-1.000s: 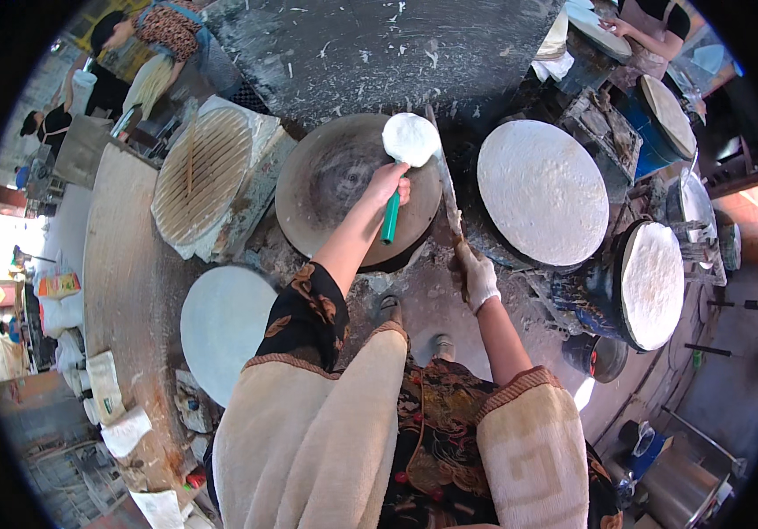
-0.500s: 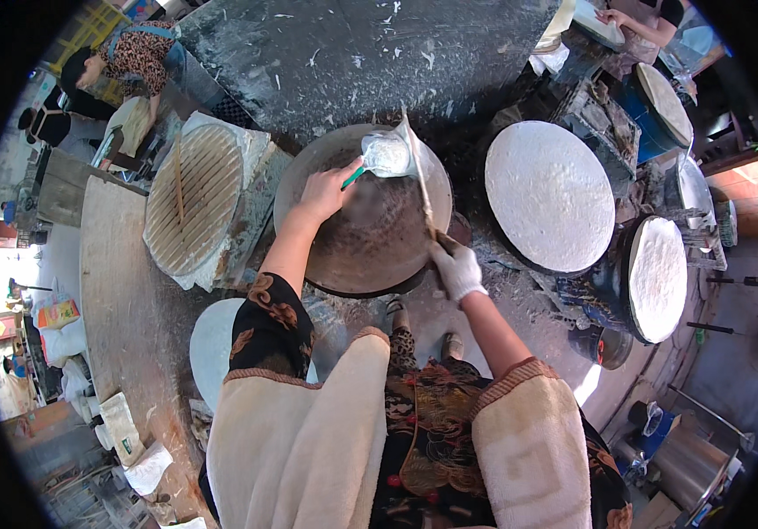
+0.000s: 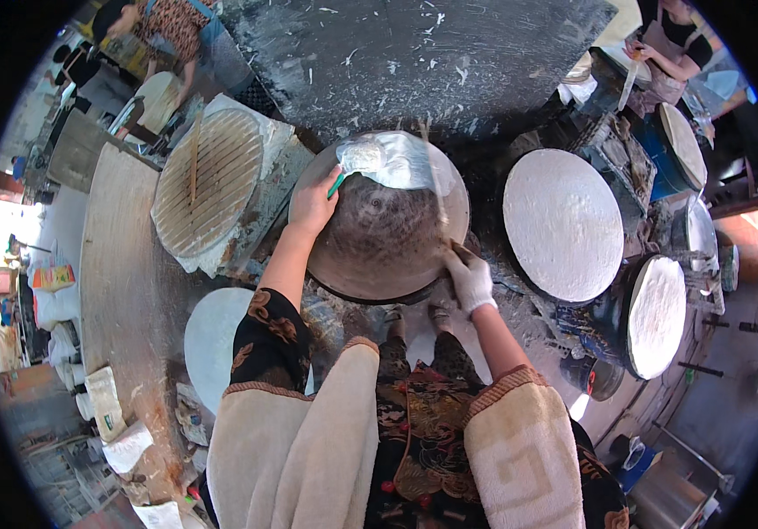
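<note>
Passing a worktop (image 3: 119,264) at the far left of the griddle (image 3: 370,238), a ridged round tray (image 3: 238,172) just left of it, and a pale disc (image 3: 211,339) to its lower left. Gripping a green-handled ladle (image 3: 336,182) in the left hand (image 3: 312,204), at the griddle's left rim, with fingers closed about the handle. Extending the ladle's bowl over the griddle's far left part, at the left end of the white paste (image 3: 407,159); not being able to tell contact from clearance beneath the bowl. Now holding the bowl farther left than a moment ago, and showing a wider band of white paste across the griddle's far side. Leaving, by this change, the far part coated and the near part bare. Grasping a thin scraper (image 3: 437,181) by its near end in the gloved right hand (image 3: 470,280), just beside the griddle's lower right rim. Directing the blurred blade over the griddle's right part toward its far rim. Finishing at a white-coated round (image 3: 564,225) right of the griddle and a smaller round (image 3: 657,317) farther right.
</note>
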Demonstrator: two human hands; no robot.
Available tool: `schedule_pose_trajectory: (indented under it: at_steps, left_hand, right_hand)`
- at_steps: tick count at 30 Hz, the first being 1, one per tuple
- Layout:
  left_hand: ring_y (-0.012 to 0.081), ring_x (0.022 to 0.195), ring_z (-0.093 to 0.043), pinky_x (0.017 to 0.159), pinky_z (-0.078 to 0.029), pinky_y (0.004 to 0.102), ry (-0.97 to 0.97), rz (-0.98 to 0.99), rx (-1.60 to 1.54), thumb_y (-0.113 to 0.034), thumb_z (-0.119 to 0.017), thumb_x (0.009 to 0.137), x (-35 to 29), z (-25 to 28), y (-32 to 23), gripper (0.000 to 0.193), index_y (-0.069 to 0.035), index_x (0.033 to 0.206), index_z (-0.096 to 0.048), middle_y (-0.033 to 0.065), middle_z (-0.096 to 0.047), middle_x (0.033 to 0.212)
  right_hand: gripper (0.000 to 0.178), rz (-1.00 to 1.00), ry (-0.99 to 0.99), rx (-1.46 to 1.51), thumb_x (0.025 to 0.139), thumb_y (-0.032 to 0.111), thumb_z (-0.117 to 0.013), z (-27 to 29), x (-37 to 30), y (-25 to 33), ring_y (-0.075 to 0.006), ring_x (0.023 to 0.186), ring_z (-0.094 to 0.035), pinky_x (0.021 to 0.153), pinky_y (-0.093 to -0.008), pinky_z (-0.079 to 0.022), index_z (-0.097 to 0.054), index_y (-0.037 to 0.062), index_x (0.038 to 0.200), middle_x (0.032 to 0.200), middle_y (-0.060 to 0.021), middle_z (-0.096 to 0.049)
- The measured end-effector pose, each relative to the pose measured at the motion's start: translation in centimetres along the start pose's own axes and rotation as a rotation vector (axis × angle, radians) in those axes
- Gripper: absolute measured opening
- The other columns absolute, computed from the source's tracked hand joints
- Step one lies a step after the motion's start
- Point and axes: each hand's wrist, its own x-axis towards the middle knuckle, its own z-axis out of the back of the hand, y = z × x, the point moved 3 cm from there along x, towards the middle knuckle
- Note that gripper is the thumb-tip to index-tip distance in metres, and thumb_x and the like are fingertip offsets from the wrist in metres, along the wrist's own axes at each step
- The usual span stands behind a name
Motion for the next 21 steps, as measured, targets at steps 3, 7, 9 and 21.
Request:
schedule_pose_trajectory:
  at_steps: [3,7,9,21]
  left_hand:
    - [0.0338,0.068,-0.061,0.063,-0.049,0.0433,0.01,0.073,0.007,-0.019,-0.062,0.079,-0.8,0.9,-1.1,0.051,-0.027,0.128,-0.05,0.0158,-0.063,0.078]
    - [0.0342,0.066,-0.061,0.061,-0.049,0.0436,-0.095,0.181,0.032,-0.018,-0.062,0.079,-2.3,0.7,0.2,0.05,-0.026,0.127,-0.051,0.0163,-0.062,0.075]
    - [0.0354,0.066,-0.061,0.061,-0.05,0.0439,-0.073,0.269,0.06,-0.018,-0.062,0.079,-3.5,1.0,1.0,0.047,-0.025,0.125,-0.053,0.0174,-0.062,0.074]
    - [0.0341,0.065,-0.061,0.061,-0.049,0.045,-0.195,0.328,0.054,-0.016,-0.064,0.076,-6.9,1.2,0.2,0.051,-0.022,0.125,-0.052,0.0156,-0.062,0.073]
  right_hand:
    - [0.048,-0.03,0.122,-0.237,0.083,0.034,-0.057,-3.6,1.0,1.6,-0.0231,0.096,-0.062,0.085,-0.0297,-0.044,-0.057,-0.0013,0.116,0.1,-0.0186,-0.065]
    - [0.047,-0.067,0.258,-0.145,0.083,0.033,-0.06,-4.9,2.9,1.4,-0.0179,0.089,-0.061,0.081,-0.0286,-0.044,-0.059,-0.0027,0.113,0.095,-0.0165,-0.066]
    - [0.047,-0.021,0.335,-0.048,0.084,0.03,-0.061,-1.7,3.9,1.7,-0.0138,0.092,-0.058,0.083,-0.0256,-0.044,-0.057,-0.0036,0.116,0.1,-0.0131,-0.065]
    - [0.043,-0.032,0.436,-0.165,0.079,0.033,-0.068,-3.2,4.9,2.4,-0.0134,0.071,-0.056,0.065,-0.0277,-0.044,-0.065,-0.0043,0.099,0.082,-0.0066,-0.064]
